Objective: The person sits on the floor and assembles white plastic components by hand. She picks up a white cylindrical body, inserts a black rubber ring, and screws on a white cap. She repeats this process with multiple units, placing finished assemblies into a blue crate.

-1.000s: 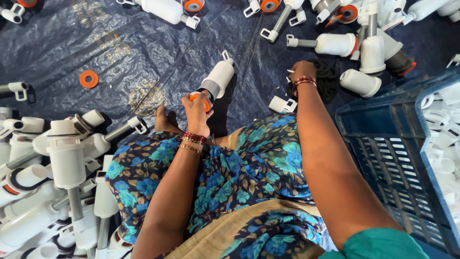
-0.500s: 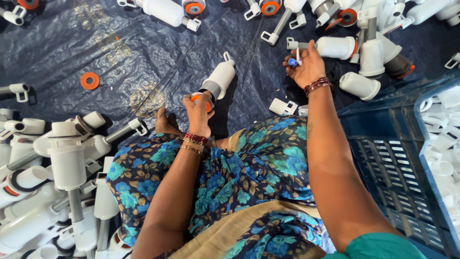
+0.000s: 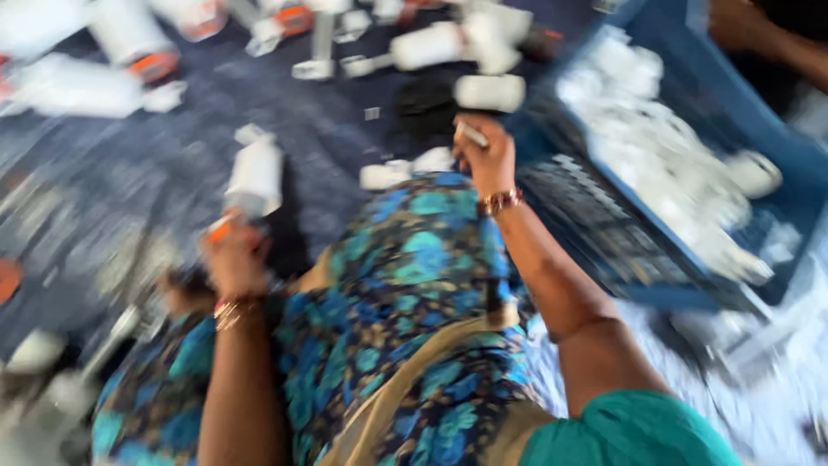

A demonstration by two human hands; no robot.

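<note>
Head view: left hand point(image 3: 233, 259) clenched a white plastic fitting point(image 3: 254, 177) by its orange end; right hand point(image 3: 485, 155) pinched a small white piece point(image 3: 472, 134). Both looked light, rigid, smooth.

Blue plastic crate point(image 3: 655, 267) of white plastic fittings point(image 3: 664, 164) right of the floral-clad lap point(image 3: 414, 319), dark tarpaulin point(image 3: 112, 181) left.

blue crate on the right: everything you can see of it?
The blue crate looks like moulded plastic with slotted, grid-like walls. It sits tilted in view on the floor covering, right of the person's right hand, which does not touch it. Inside lies a heap of small white plastic parts. Motion blur hides finer detail. Its far corner is cut off by the frame edge.
</note>
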